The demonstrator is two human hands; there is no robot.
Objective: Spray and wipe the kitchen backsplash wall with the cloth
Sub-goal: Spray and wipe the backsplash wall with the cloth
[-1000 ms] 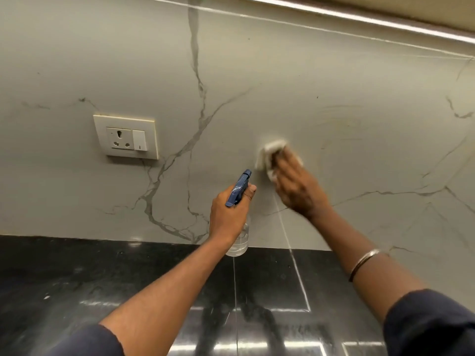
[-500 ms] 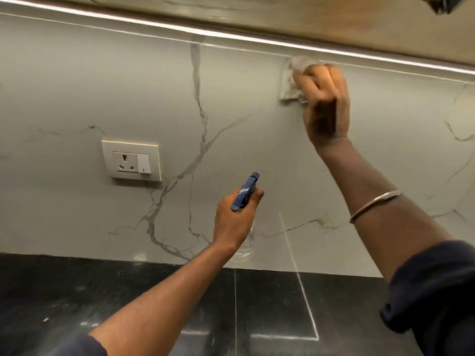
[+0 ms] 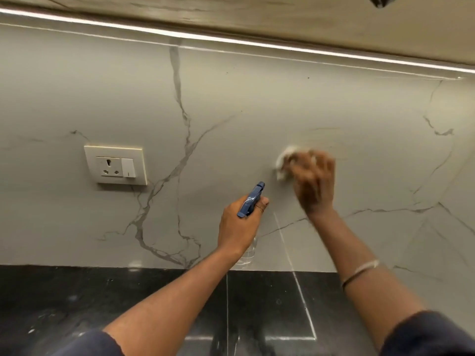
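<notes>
Backsplash wall [image 3: 257, 98] is pressed with a white cloth [image 3: 282, 160] bunched under the blurred right hand [image 3: 314, 181]; spray bottle [image 3: 250, 200] is gripped tight by the left hand [image 3: 239, 224].

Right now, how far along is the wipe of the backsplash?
Done: hard to tell; the backsplash shows no clear wet or wiped patch. In hand: the right hand, blurred, presses the cloth on the wall right of centre, and the left hand holds the spray bottle aimed at the wall. Left, likely: the area around the socket and the far right.
</notes>
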